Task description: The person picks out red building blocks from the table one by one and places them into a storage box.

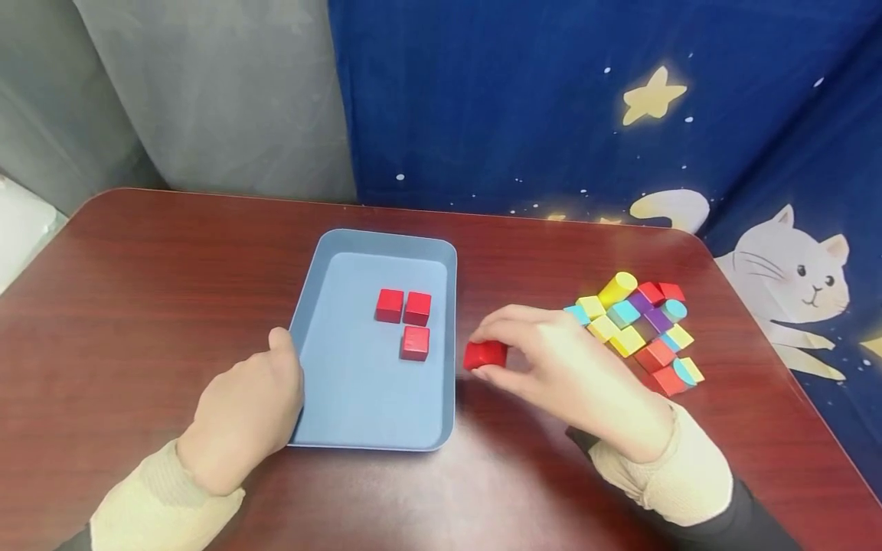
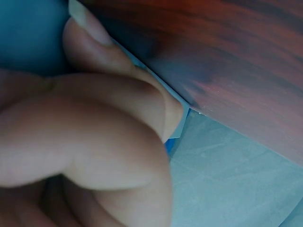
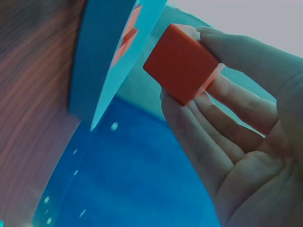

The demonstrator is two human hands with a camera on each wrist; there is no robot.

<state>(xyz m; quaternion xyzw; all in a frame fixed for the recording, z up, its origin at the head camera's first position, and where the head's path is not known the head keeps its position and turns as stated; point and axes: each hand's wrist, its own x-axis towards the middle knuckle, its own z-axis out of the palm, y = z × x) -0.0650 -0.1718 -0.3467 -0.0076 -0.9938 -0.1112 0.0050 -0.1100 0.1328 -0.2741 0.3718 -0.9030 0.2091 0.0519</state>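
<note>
My right hand pinches a red cube between thumb and fingers, just right of the blue-grey tray. In the right wrist view the same red cube is held at the fingertips, apart from the tray wall. My left hand grips the tray's left rim, with the thumb over the edge. Curled fingers of the left hand fill much of the left wrist view. Three red cubes lie inside the tray: two side by side, one below them.
On the right of the brown table lies a cluster of coloured blocks: a yellow cylinder, yellow cubes, purple, light-blue and red ones. Behind the table hang a grey curtain and a dark blue curtain.
</note>
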